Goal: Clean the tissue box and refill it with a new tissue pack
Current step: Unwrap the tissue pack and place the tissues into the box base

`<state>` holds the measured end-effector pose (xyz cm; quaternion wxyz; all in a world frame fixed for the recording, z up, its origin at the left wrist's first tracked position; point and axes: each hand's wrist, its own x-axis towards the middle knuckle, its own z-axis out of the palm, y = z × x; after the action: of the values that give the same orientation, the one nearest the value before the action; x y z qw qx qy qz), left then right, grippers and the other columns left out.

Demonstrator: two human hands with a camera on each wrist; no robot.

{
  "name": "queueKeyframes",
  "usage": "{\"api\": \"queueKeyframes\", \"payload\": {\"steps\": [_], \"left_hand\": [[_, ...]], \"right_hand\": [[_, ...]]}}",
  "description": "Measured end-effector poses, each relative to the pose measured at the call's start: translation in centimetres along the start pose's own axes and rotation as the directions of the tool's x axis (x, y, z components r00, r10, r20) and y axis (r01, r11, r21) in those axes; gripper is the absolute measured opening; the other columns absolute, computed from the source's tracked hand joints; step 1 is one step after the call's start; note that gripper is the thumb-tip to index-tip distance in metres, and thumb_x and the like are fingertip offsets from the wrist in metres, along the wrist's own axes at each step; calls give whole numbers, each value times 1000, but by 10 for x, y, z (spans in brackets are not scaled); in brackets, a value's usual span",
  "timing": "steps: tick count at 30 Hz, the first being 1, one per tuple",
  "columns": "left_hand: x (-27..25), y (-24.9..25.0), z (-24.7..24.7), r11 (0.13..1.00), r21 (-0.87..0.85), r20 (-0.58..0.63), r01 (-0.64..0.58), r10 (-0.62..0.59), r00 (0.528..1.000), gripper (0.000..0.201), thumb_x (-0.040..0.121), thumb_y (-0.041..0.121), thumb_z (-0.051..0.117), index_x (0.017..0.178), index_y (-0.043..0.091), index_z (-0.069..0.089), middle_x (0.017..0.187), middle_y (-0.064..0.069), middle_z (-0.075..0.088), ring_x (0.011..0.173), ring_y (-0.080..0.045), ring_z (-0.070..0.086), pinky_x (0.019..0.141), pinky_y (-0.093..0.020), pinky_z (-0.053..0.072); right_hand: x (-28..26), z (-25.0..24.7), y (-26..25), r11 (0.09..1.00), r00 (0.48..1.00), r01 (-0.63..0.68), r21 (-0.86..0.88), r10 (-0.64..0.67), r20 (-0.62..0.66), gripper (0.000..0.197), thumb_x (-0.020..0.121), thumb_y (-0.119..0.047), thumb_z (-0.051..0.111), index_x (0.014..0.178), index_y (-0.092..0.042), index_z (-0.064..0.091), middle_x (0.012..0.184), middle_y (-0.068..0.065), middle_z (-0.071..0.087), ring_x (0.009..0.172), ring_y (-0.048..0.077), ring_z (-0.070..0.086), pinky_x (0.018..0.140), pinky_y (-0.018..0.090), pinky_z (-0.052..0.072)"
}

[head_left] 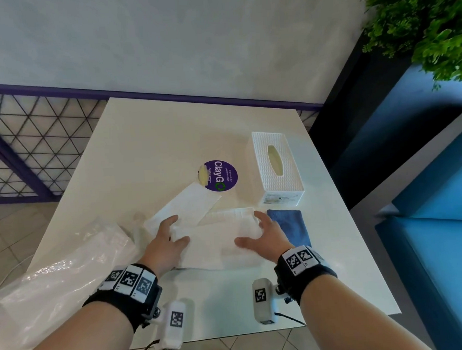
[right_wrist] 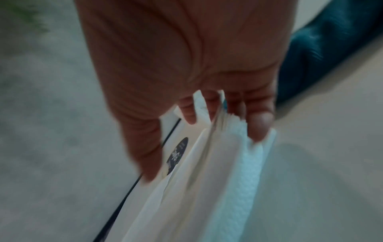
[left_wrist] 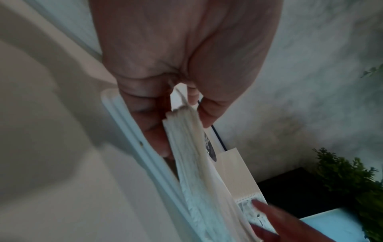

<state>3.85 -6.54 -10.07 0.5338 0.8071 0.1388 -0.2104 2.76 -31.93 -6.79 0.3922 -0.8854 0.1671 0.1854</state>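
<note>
A white stack of tissues lies on the white table near its front edge. My left hand grips the stack's left end, thumb on the near side and fingers on the far side. My right hand grips its right end the same way. In the left wrist view, the left hand pinches the tissue stack. The right wrist view shows the right hand curled round the tissue stack. The white lattice tissue box stands apart at the back right, slot up.
A flat white panel lies just beyond the stack, touching a purple round sticker. A folded blue cloth sits beside my right hand. Crumpled clear plastic wrap covers the table's left front. A blue seat stands on the right.
</note>
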Motion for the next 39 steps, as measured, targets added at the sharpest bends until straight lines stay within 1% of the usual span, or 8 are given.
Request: {"api": "queueKeyframes", "payload": {"steps": [6,10,18,24,27,32,36,39], "left_hand": [[-11,1,3,998,-10,71,-60,61,996,94,61,27,89,134,42,32,125,-4,45,97,-17,57,68,-30,56],[-19,4,6,943,291,136,-164,129,982,108,51,25,92,137,38,28,137,-6,23,118,-18,34,105,-27,30],[-18,-4,8,924,322,129,-208,175,976,64,64,26,83,115,39,47,147,-10,18,144,-13,6,107,-22,20],[-18,1,8,981,149,-36,-122,129,991,64,69,60,71,121,33,43,131,-11,46,115,-27,51,99,-41,45],[-13,8,13,996,86,-203,-24,41,978,62,83,39,69,130,12,38,134,-17,50,120,-33,51,98,-37,40],[-7,14,14,986,-104,-216,127,-147,965,75,66,32,82,126,7,44,114,-2,57,106,-29,59,94,-36,47],[-12,13,12,995,-100,-85,-6,-3,996,32,77,15,73,107,13,62,110,-9,69,97,-27,64,94,-42,50],[-22,17,4,977,-156,-52,-142,136,989,36,73,17,73,107,15,62,101,-4,69,97,-25,63,87,-35,51]], "right_hand": [[-15,5,7,870,974,177,-461,-88,208,131,55,-42,88,145,-52,-6,159,-11,-9,147,31,3,116,50,27],[-5,3,12,906,979,180,-383,-126,162,122,63,-31,85,148,-45,0,159,-6,6,144,26,15,115,43,31],[-8,-9,10,952,974,211,-220,-186,132,99,66,-26,84,147,-33,27,150,-4,26,134,14,34,107,25,36],[-3,-8,7,976,984,126,-177,-100,147,95,72,-1,61,150,-33,16,139,4,39,113,20,52,74,23,50],[1,-3,4,996,993,45,-82,-36,110,89,76,-16,65,150,-30,16,125,2,47,115,22,53,86,31,52],[3,1,-1,992,999,11,-122,-4,52,72,81,-19,58,146,-24,27,124,2,45,109,22,55,89,31,50],[9,3,-2,997,998,-32,-77,27,-65,103,65,-51,75,148,-20,22,145,5,40,133,25,40,108,41,40],[11,2,1,993,998,-12,120,20,-65,128,49,-55,84,151,-26,12,144,-1,43,134,22,41,110,40,38]]}}
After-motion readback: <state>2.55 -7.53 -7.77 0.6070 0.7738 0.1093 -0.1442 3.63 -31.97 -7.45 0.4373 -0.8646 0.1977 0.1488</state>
